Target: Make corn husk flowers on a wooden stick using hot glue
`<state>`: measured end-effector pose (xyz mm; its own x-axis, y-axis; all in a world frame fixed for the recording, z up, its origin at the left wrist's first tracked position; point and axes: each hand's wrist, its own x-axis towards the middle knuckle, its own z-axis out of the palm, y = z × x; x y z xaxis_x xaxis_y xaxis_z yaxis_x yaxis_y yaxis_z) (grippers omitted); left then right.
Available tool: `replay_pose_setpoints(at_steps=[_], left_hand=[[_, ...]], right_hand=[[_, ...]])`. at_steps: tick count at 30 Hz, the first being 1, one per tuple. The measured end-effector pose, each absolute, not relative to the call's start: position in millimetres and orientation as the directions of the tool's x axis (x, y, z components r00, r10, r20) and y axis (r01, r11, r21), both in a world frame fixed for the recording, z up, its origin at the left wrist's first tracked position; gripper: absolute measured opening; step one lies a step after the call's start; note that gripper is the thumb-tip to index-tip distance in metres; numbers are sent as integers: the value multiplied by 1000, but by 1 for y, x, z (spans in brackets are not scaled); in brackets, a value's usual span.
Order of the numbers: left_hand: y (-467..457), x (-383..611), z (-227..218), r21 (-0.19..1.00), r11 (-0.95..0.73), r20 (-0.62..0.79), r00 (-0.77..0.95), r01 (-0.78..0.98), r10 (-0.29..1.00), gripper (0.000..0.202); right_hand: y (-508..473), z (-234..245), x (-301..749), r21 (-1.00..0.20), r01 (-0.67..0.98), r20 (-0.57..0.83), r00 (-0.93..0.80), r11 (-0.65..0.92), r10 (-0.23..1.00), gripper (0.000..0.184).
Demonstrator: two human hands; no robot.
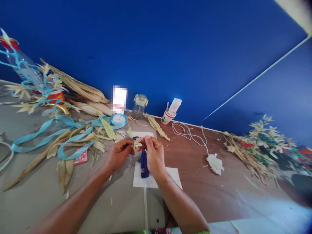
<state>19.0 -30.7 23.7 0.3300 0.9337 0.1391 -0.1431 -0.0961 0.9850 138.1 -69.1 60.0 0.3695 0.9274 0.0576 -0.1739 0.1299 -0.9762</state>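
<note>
Between my two hands is a small pale corn husk flower, pinched by the fingertips of both. My left hand grips it from the left with fingers closed. Closed around its other side, my right hand partly hides it. Just behind the fingers, scissors lie with their blades pointing left. Below the hands a dark blue glue gun rests on a white sheet of paper, and a pale strip or cord runs from it towards me.
Left, light blue ribbon tangles among dried corn husks. A ribbon spool, lidded jar and paper cup stand near the blue wall. White cable and husk flowers lie right. A plastic bottle leans far left.
</note>
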Motion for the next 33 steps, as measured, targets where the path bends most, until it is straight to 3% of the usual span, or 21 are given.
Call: replay_pose_setpoints(at_steps=[5,10,16,25,33], left_hand=[[-31,19,23,984,-70,120,320,-164,940,12],[-31,19,25,985,-89,131,299,-151,945,10],[-33,19,31,984,-83,125,288,-155,950,9],[-33,19,25,989,-89,117,266,-114,957,11],[-35,22,20,985,-114,145,250,-132,957,10]], right_hand=[[-67,61,137,-914,-398,-78,350,73,934,38],[-65,58,137,-872,-486,-138,367,63,920,21],[-67,52,127,-920,-385,-67,338,73,939,6],[-68,46,119,-931,-350,-11,302,100,953,12],[-65,30,121,-966,-176,119,339,188,933,12]])
